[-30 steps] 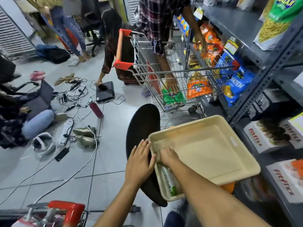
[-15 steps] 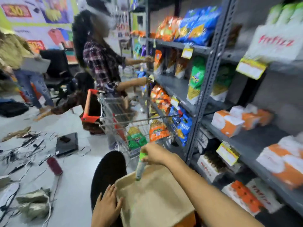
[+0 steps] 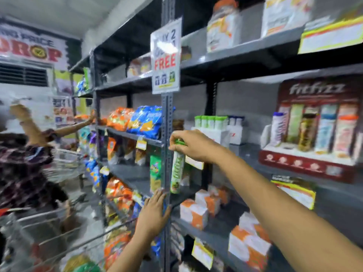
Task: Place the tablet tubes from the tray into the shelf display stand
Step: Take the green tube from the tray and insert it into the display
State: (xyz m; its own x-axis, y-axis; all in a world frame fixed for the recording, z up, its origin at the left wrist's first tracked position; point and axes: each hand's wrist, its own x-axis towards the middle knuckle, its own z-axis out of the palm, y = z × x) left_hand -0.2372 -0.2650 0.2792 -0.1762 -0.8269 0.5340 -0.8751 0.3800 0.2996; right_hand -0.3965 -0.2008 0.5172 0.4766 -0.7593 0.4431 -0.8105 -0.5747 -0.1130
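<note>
Tablet tube (image 3: 177, 169): we note white body, green lettering, green cap, hanging upright from its cap in front of the shelf post. Display stand (image 3: 314, 138): red, far right shelf, holding several upright tubes, some blurred.

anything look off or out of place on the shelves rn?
Nothing stands out. Right hand holds a green-capped tablet tube upright by its cap, in front of the shelf upright; left hand rests on that upright. Stock looks orderly, though blurred.

You read "FREE" w/ a "2" on the sign (image 3: 166, 55) on the shelf upright, "fitfizz" on the red display stand (image 3: 314, 130), "PRICE DROP" on the wall banner (image 3: 32, 49).
</note>
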